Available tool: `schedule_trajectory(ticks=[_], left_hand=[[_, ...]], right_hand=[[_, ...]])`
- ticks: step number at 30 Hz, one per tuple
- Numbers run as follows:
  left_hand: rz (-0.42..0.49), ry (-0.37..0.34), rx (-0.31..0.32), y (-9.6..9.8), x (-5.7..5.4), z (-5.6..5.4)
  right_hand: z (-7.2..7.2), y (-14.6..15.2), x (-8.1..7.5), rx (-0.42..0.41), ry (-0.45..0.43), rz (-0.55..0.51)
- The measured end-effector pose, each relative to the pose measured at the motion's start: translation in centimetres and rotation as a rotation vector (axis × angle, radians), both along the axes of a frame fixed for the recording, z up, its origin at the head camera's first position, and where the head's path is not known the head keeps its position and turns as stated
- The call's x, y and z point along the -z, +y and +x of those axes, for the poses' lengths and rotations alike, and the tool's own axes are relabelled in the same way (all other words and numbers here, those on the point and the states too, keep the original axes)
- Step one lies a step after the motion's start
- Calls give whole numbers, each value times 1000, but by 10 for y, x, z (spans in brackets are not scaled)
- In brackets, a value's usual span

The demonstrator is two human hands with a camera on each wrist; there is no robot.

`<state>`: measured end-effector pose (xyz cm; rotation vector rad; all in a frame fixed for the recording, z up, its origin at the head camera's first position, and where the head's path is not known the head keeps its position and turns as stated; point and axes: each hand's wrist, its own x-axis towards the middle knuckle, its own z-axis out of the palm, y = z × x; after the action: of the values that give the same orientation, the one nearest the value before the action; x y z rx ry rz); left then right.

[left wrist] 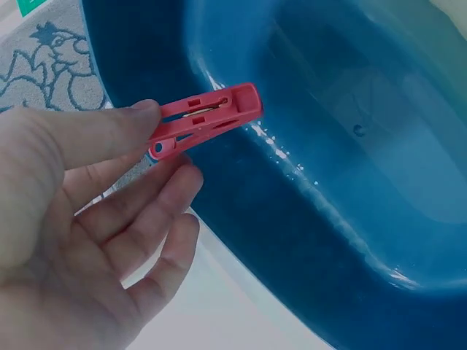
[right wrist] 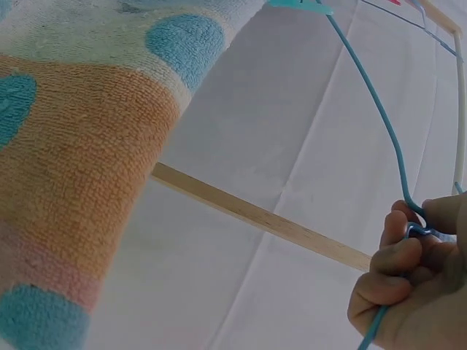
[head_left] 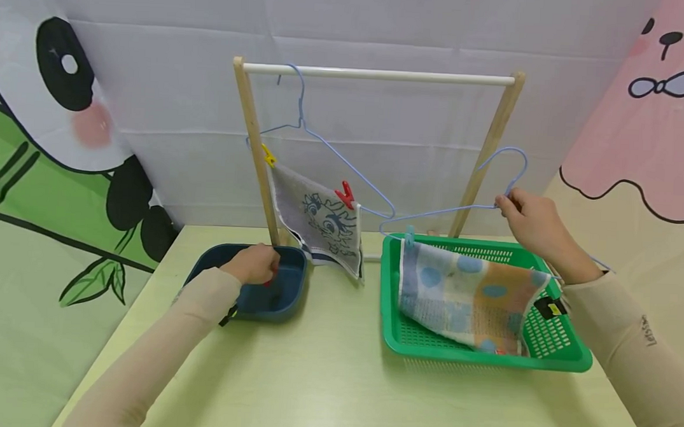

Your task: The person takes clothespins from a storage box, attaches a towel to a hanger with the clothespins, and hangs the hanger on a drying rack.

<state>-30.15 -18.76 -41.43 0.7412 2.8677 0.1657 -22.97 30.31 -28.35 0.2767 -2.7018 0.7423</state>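
Note:
Between thumb and fingers, my left hand [head_left: 254, 265] pinches a red clothespin [left wrist: 208, 120] over the dark blue basin [head_left: 292, 294]. My right hand [head_left: 539, 225] grips a blue wire hanger [head_left: 434, 212] at its neck, just below the hook. From that hanger hangs a small towel [head_left: 459, 295] with blue dots and orange and pale patches. A light blue clothespin [head_left: 410, 235] fastens the towel's left corner to the hanger. The towel droops over the green basket [head_left: 389, 292], its right corner near my right wrist. My forearm partly hides the hanger's right arm.
A rack with wooden posts and a white bar [head_left: 382, 75] stands at the back. Another blue hanger [head_left: 344, 159] hangs at its left, carrying a grey patterned towel [head_left: 319, 219] fastened by a yellow clothespin [head_left: 269, 155] and a red one [head_left: 345, 194]. Cloth backdrops surround the table [head_left: 323, 378].

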Motion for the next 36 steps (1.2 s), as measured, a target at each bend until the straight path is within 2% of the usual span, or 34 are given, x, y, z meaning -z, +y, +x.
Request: schedule_trajectory(ticks=[9,15,25,36], left_hand=[[63,-9,-25,-1,-6,6],[100,32,-32,2,-15,7],[128,53,24,7,-25,7],[175,49,27,15,-36,15]], right_hand=[[2,2,-1,3,-16,20],[4,3,-5,11,-31,15],[4,3,-13,11,-39,-3],[5,-1,-20,7,-30,-11]])
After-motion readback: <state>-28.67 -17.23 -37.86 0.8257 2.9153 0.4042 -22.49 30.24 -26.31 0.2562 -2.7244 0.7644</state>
